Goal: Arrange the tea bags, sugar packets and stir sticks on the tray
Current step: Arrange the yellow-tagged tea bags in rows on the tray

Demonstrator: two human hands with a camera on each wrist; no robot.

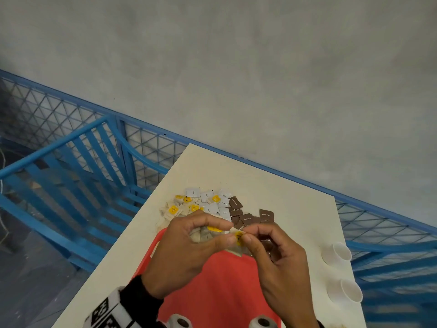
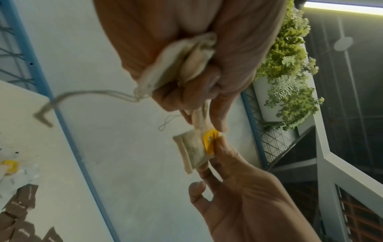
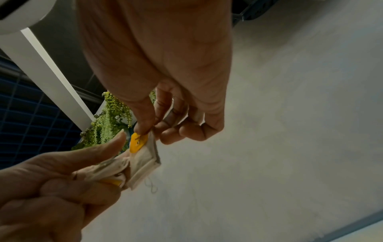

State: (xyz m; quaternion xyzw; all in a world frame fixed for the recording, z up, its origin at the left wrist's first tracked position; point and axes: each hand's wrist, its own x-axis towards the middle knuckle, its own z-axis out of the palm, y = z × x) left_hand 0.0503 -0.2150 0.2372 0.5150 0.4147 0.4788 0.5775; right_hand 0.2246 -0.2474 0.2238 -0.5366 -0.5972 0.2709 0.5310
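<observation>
Red tray (image 1: 220,287) mostly hidden | left hand (image 1: 189,252) clutches tea bags (image 2: 186,65) | right hand (image 1: 279,263) pinches one (image 2: 194,150)

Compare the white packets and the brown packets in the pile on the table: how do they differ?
The white packets are pale with small dark print; the brown packets are dark with light print. The white ones lie among the yellow-tagged tea bags; the brown ones lie further right, nearer the paper cups. Both are small flat squares, loose on the table, beyond the red tray.
</observation>
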